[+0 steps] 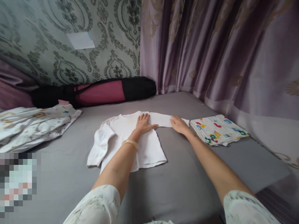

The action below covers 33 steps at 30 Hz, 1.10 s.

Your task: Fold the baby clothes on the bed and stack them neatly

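A small white long-sleeved shirt (121, 127) lies spread on the grey bed sheet in front of me. My left hand (143, 123) rests flat on its right shoulder area, fingers stretched and thumb out to the side. Farther right, my right hand (179, 124) lies on the sleeve that extends to the right, close to its cuff, with the fingers laid over the fabric. The shirt's other sleeve bends downward at the left. My left forearm covers part of the shirt's front and lower hem.
Folded cloth with colourful letters (217, 129) lies just right of the sleeve's cuff. Patterned white clothes (35, 121) are piled at the left. A long black and dark-red bag (100, 92) lies along the wall. Purple curtains (187, 46) hang at the back right.
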Available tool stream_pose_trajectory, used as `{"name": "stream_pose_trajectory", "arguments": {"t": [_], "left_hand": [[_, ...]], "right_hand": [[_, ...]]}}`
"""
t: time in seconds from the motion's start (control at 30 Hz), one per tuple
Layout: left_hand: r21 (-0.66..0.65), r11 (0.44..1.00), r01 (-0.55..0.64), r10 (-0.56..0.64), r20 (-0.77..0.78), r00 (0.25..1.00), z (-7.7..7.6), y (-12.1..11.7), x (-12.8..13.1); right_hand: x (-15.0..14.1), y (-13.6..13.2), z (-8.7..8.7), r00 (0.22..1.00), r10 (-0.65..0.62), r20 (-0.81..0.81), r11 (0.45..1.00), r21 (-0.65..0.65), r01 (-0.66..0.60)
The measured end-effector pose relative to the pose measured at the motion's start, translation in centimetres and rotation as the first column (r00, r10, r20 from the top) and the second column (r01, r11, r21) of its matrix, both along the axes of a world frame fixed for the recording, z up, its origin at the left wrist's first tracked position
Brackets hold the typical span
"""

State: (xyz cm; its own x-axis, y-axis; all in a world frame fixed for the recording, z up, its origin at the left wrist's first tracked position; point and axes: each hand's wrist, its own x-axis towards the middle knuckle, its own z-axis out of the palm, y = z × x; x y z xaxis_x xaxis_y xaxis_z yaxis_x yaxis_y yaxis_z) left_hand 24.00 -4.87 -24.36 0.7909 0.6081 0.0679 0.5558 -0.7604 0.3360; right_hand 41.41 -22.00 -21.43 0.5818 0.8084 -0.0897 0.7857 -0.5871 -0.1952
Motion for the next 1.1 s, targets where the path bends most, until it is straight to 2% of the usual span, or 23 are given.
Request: {"name": "stream_pose_trajectory", "arguments": {"t": [0.1,0.23,0.33,0.47,0.53,0.63,0.73,0.87,1.1], "left_hand": [[0.011,1.0,0.014,-0.014,0.006,1.0,0.1,0.0,0.0],[0.009,1.0,0.015,-0.015,0.001,1.0,0.1,0.0,0.0],[0.006,1.0,0.01,-0.01,-0.009,1.0,0.1,0.0,0.0],[0.004,1.0,0.009,-0.009,-0.028,1.0,0.1,0.0,0.1],[0.009,1.0,0.013,-0.013,-0.031,0.999,0.1,-0.1,0.2],[0.015,1.0,0.014,-0.013,-0.042,0.999,0.0,-0.1,0.2],[0.013,0.999,0.034,-0.033,-0.065,0.997,0.0,0.0,0.1],[0.027,0.997,0.067,-0.065,-0.077,0.995,-0.1,0.1,-0.1],[0.003,0.998,0.062,-0.062,-0.018,0.998,-0.2,0.2,0.0]], "right_hand": [[1.9,-1.3,0.7,0.986,-0.02,0.165,0.999,0.049,0.012],[3.4,-2.6,0.9,0.968,-0.032,0.249,0.995,-0.081,0.053],[3.2,-2.6,0.8,0.958,-0.041,0.282,0.991,-0.111,0.075],[1.2,-0.8,0.8,0.932,-0.004,0.363,0.999,-0.029,0.015],[-0.5,1.1,0.7,0.953,0.08,0.292,0.996,0.022,-0.09],[-3.6,4.6,0.4,0.966,0.256,0.035,0.963,0.071,-0.258],[-6.3,7.9,0.3,0.933,0.336,-0.13,0.939,0.122,-0.321],[-7.9,10.4,0.6,0.915,0.345,-0.21,0.938,0.113,-0.328],[-7.9,11.4,1.2,0.922,0.313,-0.229,0.949,0.104,-0.297]]}}
